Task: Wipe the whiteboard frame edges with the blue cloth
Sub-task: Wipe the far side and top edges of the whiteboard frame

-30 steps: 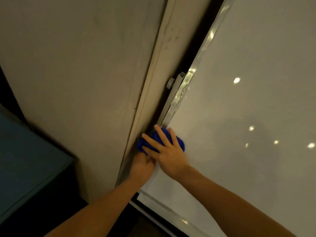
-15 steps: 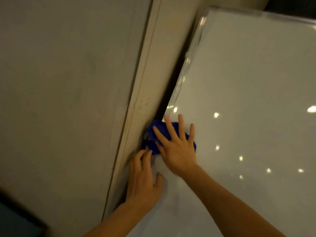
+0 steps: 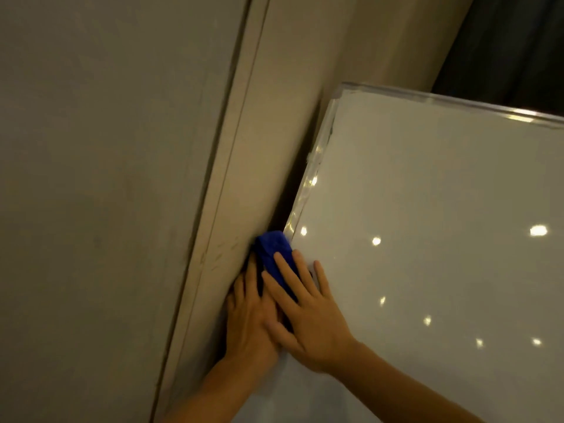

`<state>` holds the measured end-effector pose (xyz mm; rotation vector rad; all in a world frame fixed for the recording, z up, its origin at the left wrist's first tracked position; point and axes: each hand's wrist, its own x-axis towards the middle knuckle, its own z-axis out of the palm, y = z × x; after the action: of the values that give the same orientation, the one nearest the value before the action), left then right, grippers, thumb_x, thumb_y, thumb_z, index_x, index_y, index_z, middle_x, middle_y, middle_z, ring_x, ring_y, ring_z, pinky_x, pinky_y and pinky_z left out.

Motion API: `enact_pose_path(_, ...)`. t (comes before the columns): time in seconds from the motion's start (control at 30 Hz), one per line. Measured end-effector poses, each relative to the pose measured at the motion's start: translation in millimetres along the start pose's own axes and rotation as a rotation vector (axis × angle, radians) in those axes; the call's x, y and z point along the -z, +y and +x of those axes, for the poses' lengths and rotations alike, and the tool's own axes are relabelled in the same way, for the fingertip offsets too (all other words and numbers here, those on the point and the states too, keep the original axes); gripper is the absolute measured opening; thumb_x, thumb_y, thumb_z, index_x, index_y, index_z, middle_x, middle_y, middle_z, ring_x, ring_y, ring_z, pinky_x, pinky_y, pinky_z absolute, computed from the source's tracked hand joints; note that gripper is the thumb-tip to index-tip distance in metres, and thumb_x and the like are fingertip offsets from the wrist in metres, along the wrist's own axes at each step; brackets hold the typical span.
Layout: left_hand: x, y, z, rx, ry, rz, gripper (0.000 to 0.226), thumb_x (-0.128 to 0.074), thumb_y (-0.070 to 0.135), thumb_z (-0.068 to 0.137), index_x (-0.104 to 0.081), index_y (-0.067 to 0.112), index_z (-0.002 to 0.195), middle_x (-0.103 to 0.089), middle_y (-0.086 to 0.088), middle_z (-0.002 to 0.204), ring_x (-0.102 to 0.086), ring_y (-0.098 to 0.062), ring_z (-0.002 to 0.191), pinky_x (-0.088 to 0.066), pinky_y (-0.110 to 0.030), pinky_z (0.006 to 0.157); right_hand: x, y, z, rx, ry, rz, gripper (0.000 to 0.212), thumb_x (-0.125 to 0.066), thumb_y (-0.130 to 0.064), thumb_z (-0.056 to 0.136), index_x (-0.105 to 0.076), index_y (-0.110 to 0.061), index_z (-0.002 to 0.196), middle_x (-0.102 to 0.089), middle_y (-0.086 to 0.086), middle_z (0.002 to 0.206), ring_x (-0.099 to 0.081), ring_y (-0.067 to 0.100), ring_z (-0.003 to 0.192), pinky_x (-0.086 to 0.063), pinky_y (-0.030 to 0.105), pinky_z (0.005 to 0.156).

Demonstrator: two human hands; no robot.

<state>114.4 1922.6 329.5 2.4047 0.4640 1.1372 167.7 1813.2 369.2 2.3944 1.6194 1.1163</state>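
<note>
The blue cloth (image 3: 272,251) is folded over the left frame edge (image 3: 309,184) of the whiteboard (image 3: 427,209). My right hand (image 3: 308,312) lies flat on the cloth, fingers spread, pressing it against the frame and board. My left hand (image 3: 248,319) sits just left of it, on the outer side of the frame, fingers pointing up beside the cloth and partly under my right hand. The silver frame runs up to the top left corner (image 3: 341,90), where the top edge (image 3: 457,102) begins.
A beige wall (image 3: 91,178) with a raised vertical trim strip (image 3: 244,148) stands close against the board's left side, leaving a narrow dark gap (image 3: 293,196). A dark area (image 3: 512,41) shows at the top right. Ceiling lights reflect on the board.
Both hands and the cloth have slid upward along the left frame edge. The view has tilted up, so the board's top left corner now shows. My left hand moved close against my right.
</note>
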Motion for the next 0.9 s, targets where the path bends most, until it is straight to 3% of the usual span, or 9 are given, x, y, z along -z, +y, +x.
enact_pose_path(0.07,-6,0,-1,0.021,-0.069,-0.047,0.1,-0.048,0.054,0.09,0.037,0.034,0.14,-0.008,-0.009,0.163,-0.019,-0.026,0.147,-0.011,-0.043,0.118,5,16,7,0.134,-0.07,-0.12,0.075,-0.023,-0.069,0.096,-0.013,-0.025,0.156,-0.002,0.004,0.166,0.008,0.029,0.152,-0.001,0.058,0.118)
enact_pose_path(0.1,-7,2,-2,0.049,-0.077,-0.05,0.1,-0.046,0.052,0.091,0.039,0.033,0.138,-0.007,-0.009,0.163,-0.018,-0.027,0.147,-0.009,-0.042,0.118,8,26,14,0.219,-0.111,-0.169,0.081,-0.022,-0.073,0.093,-0.015,-0.023,0.156,-0.004,0.006,0.166,0.008,0.03,0.152,0.001,0.058,0.119)
enact_pose_path(0.27,-8,10,-17,0.085,0.017,0.086,0.083,-0.067,0.042,0.08,-0.037,-0.004,0.142,-0.046,-0.028,0.143,-0.054,-0.042,0.125,-0.041,-0.05,0.101,19,61,47,0.556,-0.227,-0.388,0.096,-0.02,-0.083,0.084,-0.024,-0.016,0.153,-0.011,0.01,0.164,0.009,0.032,0.151,0.005,0.059,0.119)
enact_pose_path(0.33,-4,12,-25,0.068,0.035,0.164,0.081,-0.057,0.049,0.079,-0.046,-0.007,0.136,-0.048,-0.028,0.141,-0.054,-0.042,0.124,-0.043,-0.052,0.097,33,75,69,0.486,-0.173,-0.488,0.099,-0.017,-0.084,0.083,-0.028,-0.013,0.152,-0.01,0.011,0.165,0.009,0.033,0.151,0.004,0.06,0.118)
enact_pose_path(0.47,0,28,-24,0.067,-0.014,0.215,0.087,-0.04,0.06,0.073,-0.058,-0.007,0.126,-0.056,-0.026,0.134,-0.06,-0.042,0.117,-0.052,-0.051,0.087,70,109,104,0.012,-0.062,-0.451,0.105,-0.01,-0.086,0.081,-0.029,-0.011,0.152,-0.004,0.011,0.165,0.012,0.035,0.15,0.003,0.062,0.118)
enact_pose_path(0.57,0,37,-8,0.056,-0.019,0.157,0.089,-0.034,0.065,0.083,-0.056,-0.008,0.128,-0.051,-0.028,0.138,-0.049,-0.042,0.129,-0.035,-0.042,0.108,42,86,86,0.232,-0.145,-0.298,0.097,-0.017,-0.084,0.083,-0.031,-0.017,0.151,-0.024,0.012,0.161,-0.006,0.035,0.151,0.003,0.06,0.119)
enact_pose_path(0.67,0,44,4,0.079,-0.094,0.173,0.09,-0.036,0.067,0.078,-0.06,-0.008,0.124,-0.056,-0.027,0.133,-0.056,-0.044,0.122,-0.023,-0.039,0.106,35,89,88,0.384,-0.166,-0.259,0.084,-0.022,-0.078,0.089,-0.021,-0.025,0.154,-0.031,0.006,0.159,-0.022,0.029,0.148,-0.005,0.052,0.12)
enact_pose_path(0.83,-8,45,21,0.08,-0.048,0.271,0.098,-0.056,0.068,0.051,-0.067,-0.003,0.117,-0.065,-0.022,0.124,-0.066,-0.04,0.108,-0.054,-0.051,0.087,82,155,139,0.039,0.087,-0.259,0.084,-0.021,-0.079,0.088,-0.008,-0.031,0.156,0.003,0.008,0.166,0.009,0.035,0.151,-0.006,0.057,0.121)
enact_pose_path(0.9,-9,48,30,0.073,-0.022,0.276,0.098,-0.056,0.068,0.051,-0.067,-0.003,0.117,-0.065,-0.022,0.124,-0.066,-0.039,0.108,-0.051,-0.049,0.091,84,156,147,-0.124,0.089,-0.28,0.094,-0.016,-0.084,0.083,-0.003,-0.027,0.156,0.001,0.014,0.165,0.01,0.04,0.149,-0.001,0.058,0.121)
